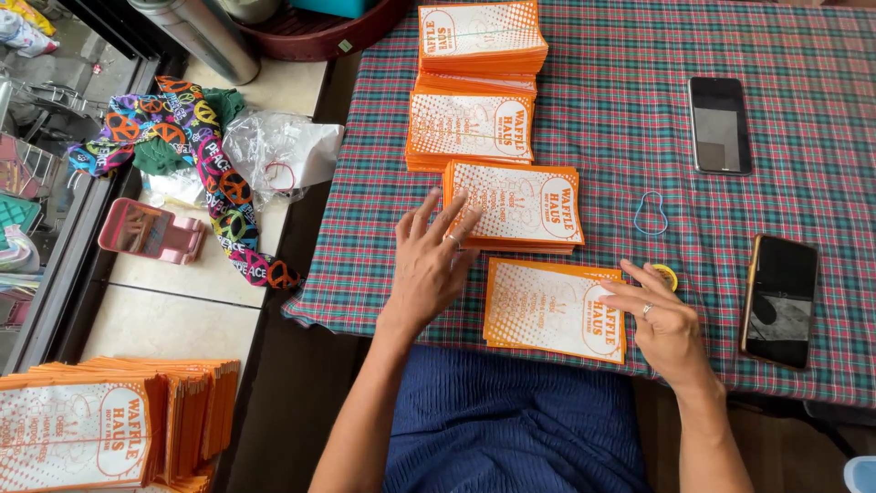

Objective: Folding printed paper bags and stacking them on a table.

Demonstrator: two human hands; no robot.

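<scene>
Several stacks of orange-and-white paper bags lie on a plaid tablecloth [602, 100]. My left hand [429, 260] rests flat with fingers spread, its fingertips on the left edge of the middle stack [520, 205]. My right hand [662, 319] touches the right edge of the nearest stack [552, 309] with its fingers partly spread, holding nothing. Two more stacks lie farther back, one [470, 128] just beyond the middle stack and another [481, 36] at the far edge. A yellow rubber band [666, 274] sits by my right fingers.
A blue rubber band [651, 213] lies on the cloth. Two dark phones lie at the right, one far [720, 124] and one near [780, 299]. At lower left stands a large pile of the same bags [109, 424]. A pink case [146, 230], colourful fabric [196, 137] and a crumpled plastic bag [283, 151] are on the left counter.
</scene>
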